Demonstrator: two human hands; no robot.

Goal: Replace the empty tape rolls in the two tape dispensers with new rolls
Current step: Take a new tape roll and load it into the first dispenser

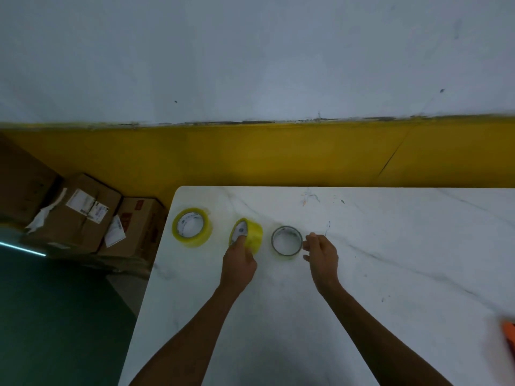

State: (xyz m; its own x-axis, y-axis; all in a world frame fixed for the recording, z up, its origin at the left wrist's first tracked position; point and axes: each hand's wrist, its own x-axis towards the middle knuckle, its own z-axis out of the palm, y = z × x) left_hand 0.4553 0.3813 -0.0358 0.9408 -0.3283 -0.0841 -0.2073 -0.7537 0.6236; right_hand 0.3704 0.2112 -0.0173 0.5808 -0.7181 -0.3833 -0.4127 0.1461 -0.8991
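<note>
- Two bare forearms, reaching up from the near edge across a white marbled table (pixel 390 260).
- One orange object (pixel 508 331), blurred, at the table's near right edge, well to the right of the right hand; too smeared to tell what.
- Left hand (pixel 238 263): fingers curled round a tilted yellow tape roll (pixel 249 234), thumb on its outer band, fingertips at the rim of its white core; roll raised on edge, core facing left.
- Right hand (pixel 322 253): partly open, fingers loosely bent, fingertips touching or just beside the right wall of a thin grey ring (pixel 287 240); cannot tell whether actually pinching.
- Grey ring: one, an empty core with little or no tape left, lying flat between the two hands.
- Tape rolls counted: two full yellow ones plus the one bare ring, three in a row.
- Second full yellow roll (pixel 191 227), flat on the table, left of the left hand, near the table's left corner, touched by neither hand.
- Three cardboard boxes (pixel 83 210) on the floor, far left of the left hand.
- Yellow band (pixel 250 154) along the wall base beyond both hands, pale wall (pixel 250 57) above.
</note>
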